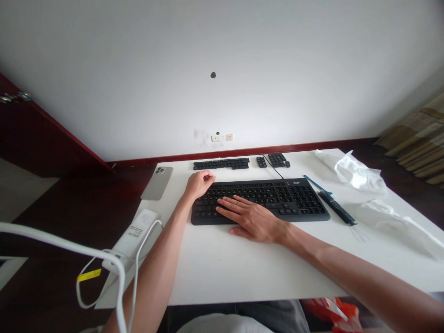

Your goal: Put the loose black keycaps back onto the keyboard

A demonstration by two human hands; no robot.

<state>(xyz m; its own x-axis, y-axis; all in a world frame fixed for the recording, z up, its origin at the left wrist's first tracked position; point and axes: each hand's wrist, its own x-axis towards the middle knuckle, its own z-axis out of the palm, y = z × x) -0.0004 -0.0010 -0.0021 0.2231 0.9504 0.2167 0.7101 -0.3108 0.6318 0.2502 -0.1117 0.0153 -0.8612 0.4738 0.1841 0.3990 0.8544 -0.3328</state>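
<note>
The four fingers of the right hand (251,218) lie spread and flat on the keys of one black keyboard (277,199), its thumb out just below the lower edge. The left hand (199,184) curls into a loose fist at the keyboard's upper left corner. Both forearms reach in from the bottom corners of the frame. Above the keyboard sit three black groups of loose keycaps (221,163) in a row, and one black cable (274,169) runs up from it. One phone (157,183) lies to the left; one black pen-like tool (336,208), one blue strip (317,185) and white plastic sheeting (354,171) lie to the right on the white table (243,273).
</note>
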